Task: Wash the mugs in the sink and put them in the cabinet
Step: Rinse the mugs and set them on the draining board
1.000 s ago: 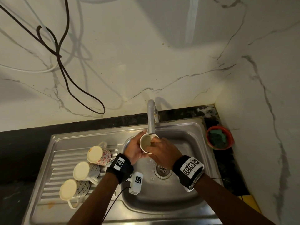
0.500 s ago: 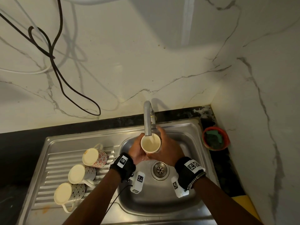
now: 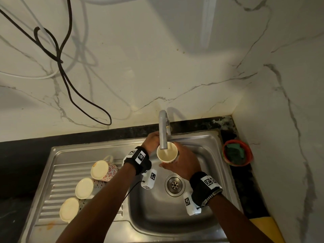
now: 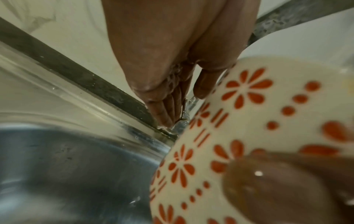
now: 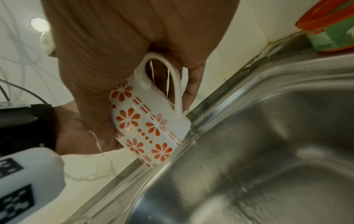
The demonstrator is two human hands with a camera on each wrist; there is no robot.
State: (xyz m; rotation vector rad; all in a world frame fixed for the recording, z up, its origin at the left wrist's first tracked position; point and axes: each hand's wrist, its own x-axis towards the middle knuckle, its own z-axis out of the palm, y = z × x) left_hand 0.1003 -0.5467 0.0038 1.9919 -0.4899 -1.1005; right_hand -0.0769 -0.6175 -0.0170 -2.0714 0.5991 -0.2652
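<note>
Flowered mug [image 3: 166,153] gripped upright in right hand [image 3: 182,163] under tap [image 3: 163,132] for rinsing; left hand [image 3: 152,141], fingers straight, reaching far toward tap base

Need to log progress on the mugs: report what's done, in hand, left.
Done: nothing visibly put away; no cabinet is in view. In hand: the right hand grips the orange-flowered mug under the tap, the left hand reaching by the tap's base. Left: three mugs lie on the drainboard; washed or not, I cannot tell.
</note>
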